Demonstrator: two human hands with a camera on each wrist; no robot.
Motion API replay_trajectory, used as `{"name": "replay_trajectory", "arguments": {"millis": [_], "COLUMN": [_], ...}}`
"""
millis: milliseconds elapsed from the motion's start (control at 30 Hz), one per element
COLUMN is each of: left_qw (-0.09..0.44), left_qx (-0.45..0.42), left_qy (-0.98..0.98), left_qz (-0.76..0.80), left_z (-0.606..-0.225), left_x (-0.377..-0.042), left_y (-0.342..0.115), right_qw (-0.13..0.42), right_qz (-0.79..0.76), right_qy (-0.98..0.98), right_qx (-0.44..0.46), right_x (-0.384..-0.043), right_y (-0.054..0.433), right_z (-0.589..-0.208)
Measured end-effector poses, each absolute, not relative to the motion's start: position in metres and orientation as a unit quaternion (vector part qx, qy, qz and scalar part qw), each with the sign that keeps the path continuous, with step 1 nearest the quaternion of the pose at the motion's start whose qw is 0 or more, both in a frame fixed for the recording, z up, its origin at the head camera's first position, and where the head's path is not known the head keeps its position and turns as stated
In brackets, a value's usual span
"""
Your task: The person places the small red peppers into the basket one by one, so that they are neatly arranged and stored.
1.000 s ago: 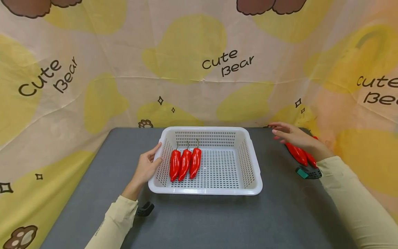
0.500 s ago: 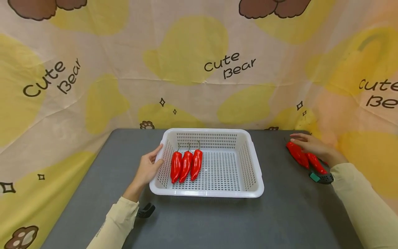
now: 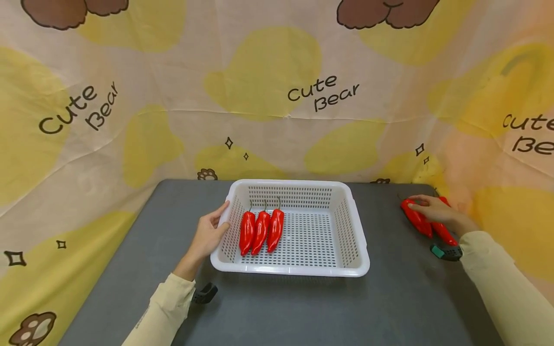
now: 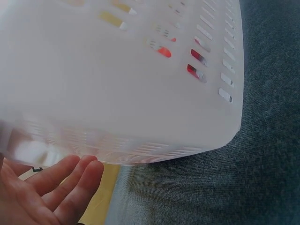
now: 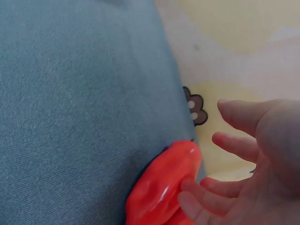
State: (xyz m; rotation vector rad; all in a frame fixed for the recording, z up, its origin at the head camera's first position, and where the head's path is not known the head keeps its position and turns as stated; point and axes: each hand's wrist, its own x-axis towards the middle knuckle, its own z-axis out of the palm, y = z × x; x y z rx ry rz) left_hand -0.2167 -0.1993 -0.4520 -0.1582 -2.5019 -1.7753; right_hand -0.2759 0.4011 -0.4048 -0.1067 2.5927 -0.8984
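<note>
A white plastic basket [image 3: 290, 270] with slotted walls stands mid-table. Inside it, on the left, lie red peppers [image 3: 262, 231] side by side, stems pointing away. My left hand [image 3: 207, 234] holds the basket's left rim; in the left wrist view its fingers [image 4: 77, 187] lie by the outer wall. At the far right, my right hand [image 3: 437, 211] is over another group of red peppers. Its fingertips touch the nearest red pepper [image 3: 417, 221], and the right wrist view shows the fingers spread beside that pepper's glossy end. A second red pepper [image 3: 445, 234] lies partly under this hand.
The dark grey table [image 3: 277, 312] ends at the back against a printed cloth [image 3: 259, 72], which also hangs along both sides. Black wrist-camera mounts show below the left wrist and the right wrist.
My right hand has moved right and down onto the pepper group, and its fingers now touch a pepper. The left hand stays at the basket rim. The head view has shifted slightly.
</note>
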Motion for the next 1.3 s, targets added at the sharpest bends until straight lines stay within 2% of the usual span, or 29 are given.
{"name": "replay_trajectory", "arguments": {"millis": [267,600,867,1067,1300], "left_qw": [0.035,0.036,0.036,0.037,0.044], "left_qx": [-0.048,-0.049,-0.048,-0.047,-0.051], "left_qy": [-0.816,-0.817,-0.817,-0.820,-0.820], "left_qz": [-0.575,-0.574,-0.573,-0.569,-0.569], "left_z": [-0.452,-0.451,-0.451,-0.452,-0.453], "left_x": [-0.217,-0.216,-0.216,-0.217,-0.217], "left_y": [-0.199,-0.198,-0.198,-0.198,-0.199], "right_qw": [0.163,0.123,0.135,0.162,0.156], "right_qz": [-0.233,-0.230,-0.242,-0.297,-0.379], "right_qy": [0.955,0.956,0.951,0.935,0.910], "right_qx": [-0.083,-0.133,-0.134,-0.103,-0.056], "right_x": [-0.278,-0.277,-0.279,-0.279,-0.278], "right_y": [0.405,0.404,0.394,0.392,0.388], "right_z": [-0.418,-0.438,-0.439,-0.433,-0.416]}}
